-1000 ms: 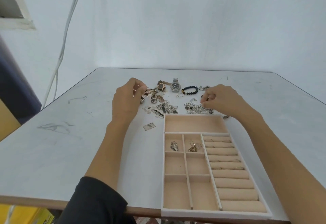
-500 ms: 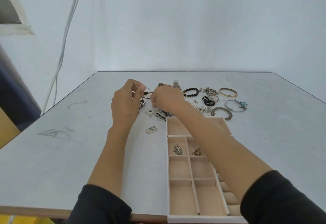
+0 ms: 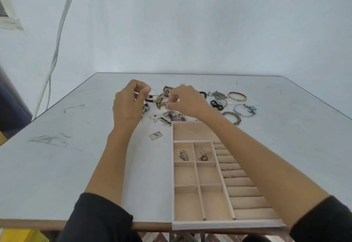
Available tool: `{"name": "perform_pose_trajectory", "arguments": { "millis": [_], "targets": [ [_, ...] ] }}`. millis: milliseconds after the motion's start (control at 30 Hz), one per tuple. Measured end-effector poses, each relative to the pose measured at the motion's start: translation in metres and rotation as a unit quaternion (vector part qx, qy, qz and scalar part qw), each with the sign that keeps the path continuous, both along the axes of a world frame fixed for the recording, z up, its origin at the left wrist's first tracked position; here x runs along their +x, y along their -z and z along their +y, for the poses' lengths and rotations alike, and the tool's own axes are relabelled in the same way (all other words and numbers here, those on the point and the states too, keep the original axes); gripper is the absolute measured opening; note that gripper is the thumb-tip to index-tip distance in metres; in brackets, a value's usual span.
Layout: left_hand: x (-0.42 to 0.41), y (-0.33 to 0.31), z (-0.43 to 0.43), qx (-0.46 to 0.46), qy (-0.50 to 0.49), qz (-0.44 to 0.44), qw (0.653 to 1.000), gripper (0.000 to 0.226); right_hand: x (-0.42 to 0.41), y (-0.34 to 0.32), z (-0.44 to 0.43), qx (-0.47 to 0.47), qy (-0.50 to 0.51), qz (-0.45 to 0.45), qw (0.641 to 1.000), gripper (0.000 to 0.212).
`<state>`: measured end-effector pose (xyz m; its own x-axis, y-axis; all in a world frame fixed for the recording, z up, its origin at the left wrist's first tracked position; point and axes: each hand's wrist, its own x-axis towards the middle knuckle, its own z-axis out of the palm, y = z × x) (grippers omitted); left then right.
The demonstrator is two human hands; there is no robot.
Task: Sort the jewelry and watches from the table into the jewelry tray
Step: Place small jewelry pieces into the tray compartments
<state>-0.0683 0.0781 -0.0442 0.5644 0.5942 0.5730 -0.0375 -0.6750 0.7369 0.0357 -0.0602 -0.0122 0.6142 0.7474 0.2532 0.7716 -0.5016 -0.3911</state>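
A beige jewelry tray (image 3: 173, 175) lies at the table's near edge, with small pieces in its two upper small compartments. Beyond it a pile of jewelry (image 3: 172, 116) and a watch (image 3: 166, 90) are spread on the grey table (image 3: 57, 165). My left hand (image 3: 129, 102) is raised over the pile's left side, fingers pinched on a thin wire hoop (image 3: 154, 90). My right hand (image 3: 185, 100) hovers just right of it, fingertips pinched on a small piece I cannot make out. My right forearm crosses the tray's ring rolls.
Bangles and bracelets lie right of the pile: a gold bangle (image 3: 237, 96), a silver bangle with blue beads (image 3: 245, 109), a braided silver bracelet (image 3: 233, 117). A small flat tag (image 3: 155, 135) rests left of the tray. White cables (image 3: 57, 41) hang at the left wall.
My right hand swept left from the pile's right side to meet my left hand, uncovering the bangles. My left hand stayed in place, holding the hoop.
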Motion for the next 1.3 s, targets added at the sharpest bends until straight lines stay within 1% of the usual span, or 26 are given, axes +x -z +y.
{"name": "perform_pose_trajectory", "arguments": {
  "millis": [133, 200, 333, 467, 567, 633, 733, 900, 1100, 1300],
  "targets": [
    [-0.001, 0.000, -0.002, 0.001, 0.003, 0.009, 1.000, 0.012, -0.013, 0.000, -0.047, 0.099, -0.030, 0.056, 0.993, 0.005],
    [-0.001, 0.000, -0.004, 0.007, 0.004, 0.016, 1.000, 0.011, -0.025, 0.003, -0.070, 0.123, -0.037, 0.088, 0.988, 0.006],
    [-0.003, 0.000, -0.007, 0.017, 0.012, 0.027, 0.999, 0.010, -0.054, 0.006, -0.113, 0.142, -0.052, 0.138, 0.979, 0.019],
    [-0.003, 0.000, -0.008, 0.018, 0.014, 0.034, 0.999, 0.010, -0.076, 0.007, -0.145, 0.081, -0.079, 0.135, 0.984, 0.016],
    [-0.003, 0.000, -0.008, 0.022, 0.019, 0.039, 0.999, 0.010, -0.086, 0.005, -0.156, -0.007, -0.095, 0.091, 0.991, 0.015],
    [-0.003, 0.000, -0.008, 0.027, 0.020, 0.044, 0.998, 0.010, -0.089, 0.003, -0.157, -0.066, -0.110, 0.062, 0.990, 0.016],
    [-0.003, 0.001, -0.008, 0.032, 0.022, 0.052, 0.998, 0.011, -0.089, 0.001, -0.154, -0.112, -0.116, 0.043, 0.986, 0.019],
    [-0.002, 0.003, -0.006, 0.032, 0.027, 0.064, 0.997, 0.011, -0.088, -0.001, -0.151, -0.128, -0.130, 0.045, 0.982, 0.018],
    [-0.002, 0.003, -0.006, 0.035, 0.033, 0.071, 0.996, 0.010, -0.086, -0.003, -0.147, -0.135, -0.125, 0.051, 0.982, 0.020],
    [-0.001, 0.004, -0.005, 0.030, 0.039, 0.079, 0.996, 0.010, -0.085, -0.003, -0.145, -0.133, -0.116, 0.068, 0.982, 0.017]
  ]
}}
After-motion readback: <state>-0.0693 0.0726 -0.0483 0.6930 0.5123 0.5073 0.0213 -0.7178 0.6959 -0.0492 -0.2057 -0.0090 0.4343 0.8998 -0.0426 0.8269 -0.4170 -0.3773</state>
